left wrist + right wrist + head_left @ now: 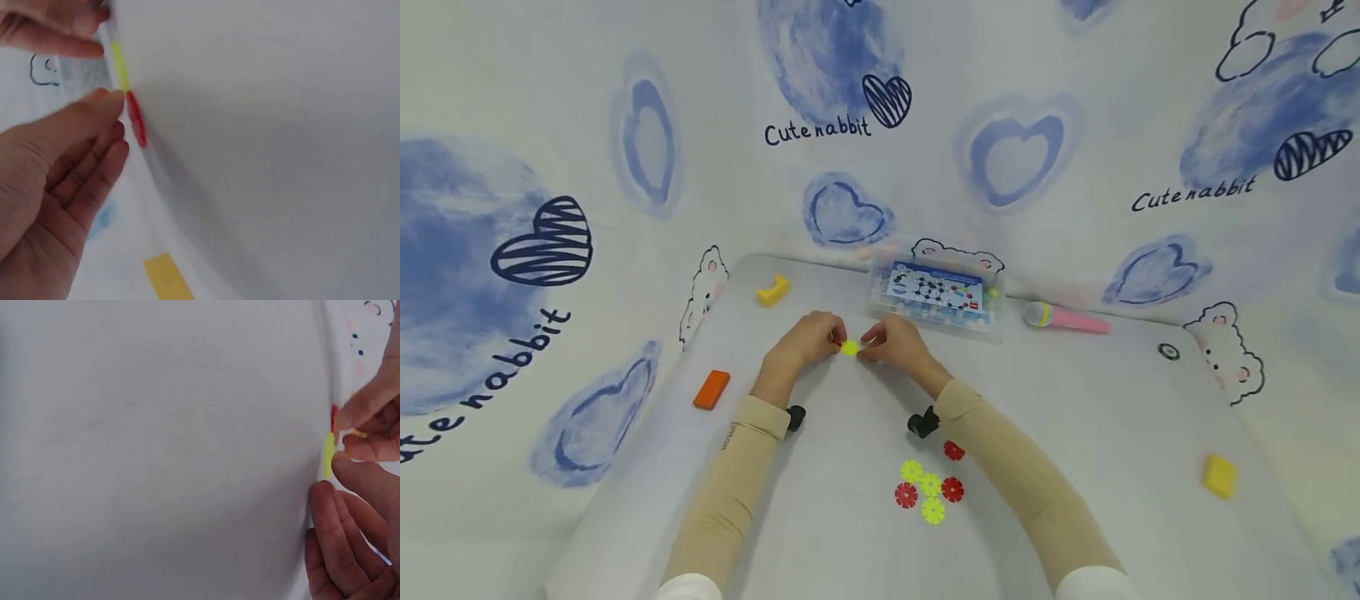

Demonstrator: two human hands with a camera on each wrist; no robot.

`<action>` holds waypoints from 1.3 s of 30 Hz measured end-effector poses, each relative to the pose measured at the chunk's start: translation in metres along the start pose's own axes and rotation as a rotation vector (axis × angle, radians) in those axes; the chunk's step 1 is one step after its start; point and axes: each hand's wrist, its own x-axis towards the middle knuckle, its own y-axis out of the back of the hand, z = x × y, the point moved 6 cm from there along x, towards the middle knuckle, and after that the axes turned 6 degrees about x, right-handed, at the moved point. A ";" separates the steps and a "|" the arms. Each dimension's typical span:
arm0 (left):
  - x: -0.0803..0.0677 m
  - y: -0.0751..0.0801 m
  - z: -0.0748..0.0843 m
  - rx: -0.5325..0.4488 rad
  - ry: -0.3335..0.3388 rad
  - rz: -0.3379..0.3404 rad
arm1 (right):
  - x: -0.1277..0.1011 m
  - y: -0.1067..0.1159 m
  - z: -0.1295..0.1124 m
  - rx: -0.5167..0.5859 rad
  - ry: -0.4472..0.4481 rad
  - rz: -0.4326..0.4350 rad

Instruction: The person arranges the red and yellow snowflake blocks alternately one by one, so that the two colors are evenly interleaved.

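Head view: left hand [809, 337] pinches red disc [137, 122], right hand [901, 344] seemingly pinches yellow disc [849, 347], steadying both where edges meet.

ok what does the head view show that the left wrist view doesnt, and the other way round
Only the head view: the pink microphone, six loose red and yellow-green notched plastic discs and the small yellow block at far right.

Only the left wrist view: the left hand from its palm side, with the red plastic piece and yellow-green plastic disc edge-on.

Both: those two pieces, both hands and the white tabletop.
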 end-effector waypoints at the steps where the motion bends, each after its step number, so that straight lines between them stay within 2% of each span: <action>1: 0.001 0.001 0.002 -0.010 0.001 -0.003 | -0.004 0.002 0.001 0.003 -0.004 -0.012; 8: 0.014 -0.001 0.017 -0.089 -0.013 -0.052 | -0.039 0.013 0.005 0.022 0.015 -0.090; 13: 0.015 -0.006 0.014 -0.067 -0.032 -0.093 | -0.079 0.016 -0.001 0.053 0.109 -0.180; 16: 0.013 -0.007 0.012 -0.067 -0.037 -0.087 | -0.109 0.014 -0.004 0.043 0.169 -0.250; 19: 0.012 -0.007 0.012 -0.066 -0.056 -0.069 | -0.138 0.004 -0.008 -0.025 0.260 -0.361; 22: 0.009 -0.009 0.015 -0.058 -0.061 -0.066 | -0.166 -0.012 -0.007 -0.151 0.376 -0.502; 25: 0.009 -0.011 0.017 -0.063 -0.054 -0.061 | -0.187 -0.023 -0.001 -0.256 0.480 -0.572; 28: 0.010 -0.011 0.017 -0.078 -0.036 -0.052 | -0.196 -0.026 0.003 -0.303 0.535 -0.553; 31: 0.010 -0.011 0.015 -0.083 -0.020 -0.044 | -0.196 -0.026 0.004 -0.292 0.525 -0.538; 36: 0.009 -0.012 0.014 -0.083 -0.021 -0.056 | -0.193 -0.028 0.004 -0.211 0.469 -0.564; 39: 0.006 -0.013 0.012 -0.094 -0.012 -0.055 | -0.189 -0.029 0.000 -0.139 0.487 -0.583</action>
